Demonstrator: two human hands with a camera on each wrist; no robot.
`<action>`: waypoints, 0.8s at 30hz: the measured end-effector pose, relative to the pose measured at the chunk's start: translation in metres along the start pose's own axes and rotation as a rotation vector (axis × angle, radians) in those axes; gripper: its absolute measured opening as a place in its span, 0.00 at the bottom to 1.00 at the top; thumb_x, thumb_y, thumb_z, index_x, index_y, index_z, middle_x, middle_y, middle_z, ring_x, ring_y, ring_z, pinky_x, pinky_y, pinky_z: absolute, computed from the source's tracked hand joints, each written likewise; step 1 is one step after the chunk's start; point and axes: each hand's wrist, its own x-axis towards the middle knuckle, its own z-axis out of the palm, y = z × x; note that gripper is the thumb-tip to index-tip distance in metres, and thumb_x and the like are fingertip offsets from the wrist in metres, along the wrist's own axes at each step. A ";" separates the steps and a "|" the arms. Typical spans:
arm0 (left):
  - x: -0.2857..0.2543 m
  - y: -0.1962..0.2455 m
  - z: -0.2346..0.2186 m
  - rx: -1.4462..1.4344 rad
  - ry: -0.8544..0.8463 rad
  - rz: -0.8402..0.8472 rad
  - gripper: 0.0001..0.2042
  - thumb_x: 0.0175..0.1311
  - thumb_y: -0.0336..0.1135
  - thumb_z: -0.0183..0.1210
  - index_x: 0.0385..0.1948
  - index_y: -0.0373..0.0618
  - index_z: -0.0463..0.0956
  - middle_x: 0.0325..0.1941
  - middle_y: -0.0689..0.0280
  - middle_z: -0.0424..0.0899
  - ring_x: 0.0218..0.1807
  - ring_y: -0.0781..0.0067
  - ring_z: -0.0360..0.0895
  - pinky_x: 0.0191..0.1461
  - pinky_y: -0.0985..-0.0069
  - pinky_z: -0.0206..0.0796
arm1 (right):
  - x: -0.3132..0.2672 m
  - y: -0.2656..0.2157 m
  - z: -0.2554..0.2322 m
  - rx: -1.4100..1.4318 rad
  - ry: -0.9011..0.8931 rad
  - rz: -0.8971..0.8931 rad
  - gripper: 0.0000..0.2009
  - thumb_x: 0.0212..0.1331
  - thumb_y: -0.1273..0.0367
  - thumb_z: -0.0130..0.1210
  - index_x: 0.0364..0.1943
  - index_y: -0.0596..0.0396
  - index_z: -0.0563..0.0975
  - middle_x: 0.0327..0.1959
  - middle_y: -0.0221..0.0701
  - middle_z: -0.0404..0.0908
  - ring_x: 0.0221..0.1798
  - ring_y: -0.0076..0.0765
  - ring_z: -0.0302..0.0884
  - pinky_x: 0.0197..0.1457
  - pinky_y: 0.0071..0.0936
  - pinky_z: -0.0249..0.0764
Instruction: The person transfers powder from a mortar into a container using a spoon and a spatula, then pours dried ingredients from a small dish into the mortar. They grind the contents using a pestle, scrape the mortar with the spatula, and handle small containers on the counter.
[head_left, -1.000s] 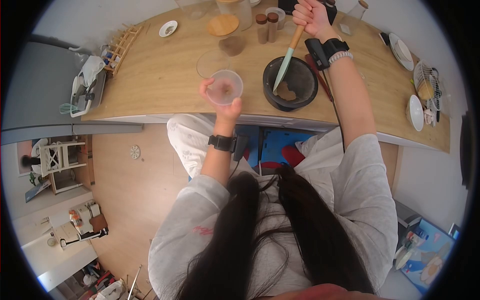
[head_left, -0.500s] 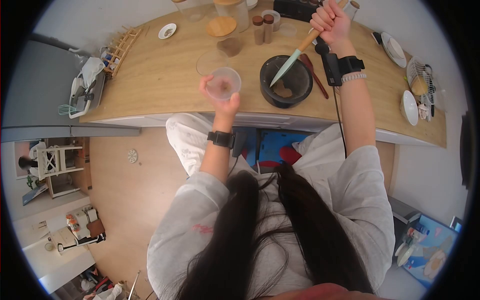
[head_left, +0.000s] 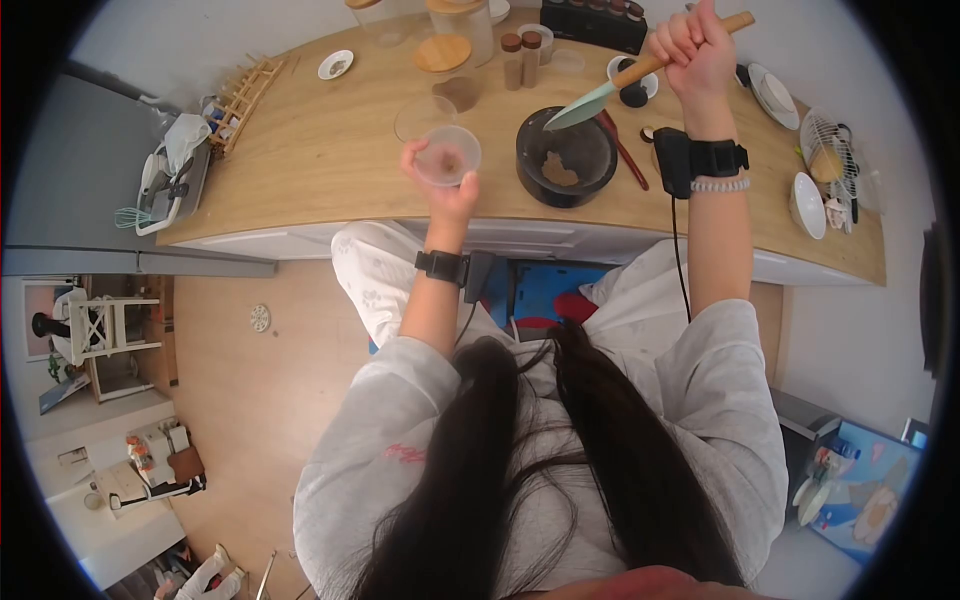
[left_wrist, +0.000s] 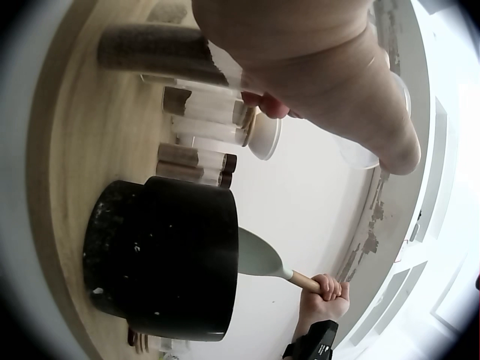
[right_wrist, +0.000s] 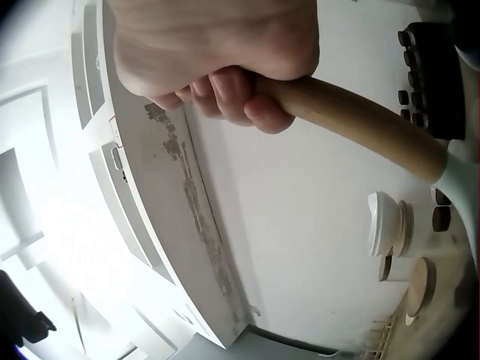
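Observation:
My right hand [head_left: 695, 55] grips the wooden handle of a mint-green spatula [head_left: 585, 106]. The spatula slants down to the left, its blade overlapping the far part of a black mortar [head_left: 527, 180]. Inside the mortar lies a patch of brown powder [head_left: 558, 170]. In my left hand [head_left: 453, 203] is a small clear plastic tub [head_left: 446, 152], held between thumb and fingers left of the mortar, with a little dark residue at its bottom. The left wrist view shows the blade [left_wrist: 259, 253] rising beyond the mortar's rim; the mortar's wall hides its lower end.
A dark red stick-like utensil [head_left: 626, 150] lies right of the mortar. Behind are two capped spice jars [head_left: 511, 62], a wooden-lidded jar [head_left: 444, 54] and a black jar rack [head_left: 595, 24]. A glass lid [head_left: 420, 118] lies beyond the tub. A white bowl [head_left: 808, 207] stands at the right.
My right hand has moved right and toward me. The spatula has tilted flatter, its tip shifting from the powder toward the mortar's far side. My left hand keeps holding the tub, nearly still.

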 end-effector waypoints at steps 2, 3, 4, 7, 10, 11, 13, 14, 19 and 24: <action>0.002 0.001 0.001 0.045 -0.003 0.039 0.38 0.46 0.46 0.65 0.54 0.47 0.48 0.38 0.61 0.68 0.38 0.71 0.69 0.43 0.76 0.63 | -0.013 -0.010 0.001 -0.072 -0.006 -0.050 0.22 0.66 0.56 0.42 0.13 0.46 0.58 0.07 0.21 0.50 0.09 0.21 0.44 0.15 0.23 0.49; 0.002 0.002 0.002 0.043 -0.002 0.039 0.38 0.46 0.46 0.65 0.54 0.47 0.48 0.38 0.61 0.68 0.38 0.71 0.69 0.43 0.76 0.63 | -0.020 -0.014 0.001 -0.142 -0.011 -0.098 0.22 0.67 0.57 0.39 0.13 0.47 0.57 0.08 0.22 0.49 0.11 0.22 0.44 0.21 0.25 0.50; 0.002 0.002 0.002 0.044 0.007 0.039 0.38 0.46 0.46 0.65 0.54 0.48 0.48 0.38 0.61 0.68 0.38 0.71 0.69 0.43 0.75 0.63 | -0.028 -0.016 0.003 -0.144 -0.010 -0.099 0.22 0.67 0.57 0.39 0.13 0.47 0.57 0.08 0.22 0.49 0.11 0.22 0.44 0.21 0.25 0.50; 0.003 0.002 0.003 0.062 0.006 0.072 0.37 0.47 0.45 0.65 0.54 0.48 0.48 0.40 0.61 0.66 0.38 0.70 0.69 0.42 0.75 0.64 | -0.054 -0.015 0.002 -0.153 0.124 -0.226 0.23 0.66 0.57 0.43 0.12 0.48 0.56 0.07 0.24 0.50 0.10 0.23 0.46 0.19 0.25 0.49; 0.003 0.002 0.002 0.072 -0.009 0.091 0.36 0.47 0.44 0.64 0.53 0.49 0.48 0.42 0.61 0.64 0.38 0.70 0.69 0.41 0.75 0.64 | -0.075 -0.012 -0.004 -0.145 0.220 -0.333 0.24 0.66 0.56 0.44 0.12 0.49 0.55 0.07 0.25 0.52 0.10 0.24 0.48 0.18 0.26 0.51; 0.002 0.002 0.002 0.062 -0.015 0.073 0.36 0.47 0.44 0.64 0.53 0.49 0.48 0.42 0.61 0.64 0.38 0.70 0.69 0.41 0.75 0.64 | -0.082 -0.012 -0.004 -0.151 0.259 -0.376 0.25 0.66 0.56 0.44 0.12 0.49 0.55 0.07 0.25 0.51 0.11 0.24 0.48 0.19 0.26 0.52; 0.003 0.001 0.002 0.077 -0.008 0.088 0.36 0.47 0.45 0.64 0.53 0.49 0.48 0.42 0.61 0.65 0.37 0.70 0.70 0.40 0.76 0.64 | -0.096 -0.013 0.000 -0.158 0.298 -0.418 0.25 0.66 0.56 0.44 0.12 0.49 0.54 0.07 0.24 0.51 0.11 0.24 0.47 0.19 0.26 0.52; 0.003 0.001 0.002 0.090 -0.002 0.103 0.37 0.47 0.46 0.64 0.53 0.49 0.48 0.41 0.61 0.65 0.36 0.70 0.70 0.39 0.77 0.65 | -0.104 -0.012 0.007 -0.194 0.381 -0.469 0.26 0.66 0.55 0.44 0.11 0.49 0.54 0.07 0.24 0.51 0.11 0.24 0.47 0.19 0.26 0.53; 0.003 -0.004 -0.001 0.076 -0.013 0.058 0.37 0.46 0.49 0.64 0.53 0.51 0.48 0.40 0.60 0.66 0.33 0.72 0.71 0.32 0.81 0.66 | -0.126 -0.001 0.016 -0.242 0.528 -0.602 0.27 0.67 0.55 0.42 0.11 0.50 0.52 0.07 0.24 0.52 0.11 0.23 0.48 0.19 0.26 0.54; 0.003 -0.011 -0.004 0.073 -0.001 0.065 0.38 0.45 0.52 0.65 0.53 0.53 0.48 0.37 0.60 0.67 0.29 0.74 0.71 0.29 0.82 0.65 | -0.137 0.009 0.022 -0.323 0.525 -0.695 0.25 0.68 0.55 0.40 0.13 0.51 0.55 0.07 0.24 0.54 0.11 0.23 0.51 0.19 0.25 0.55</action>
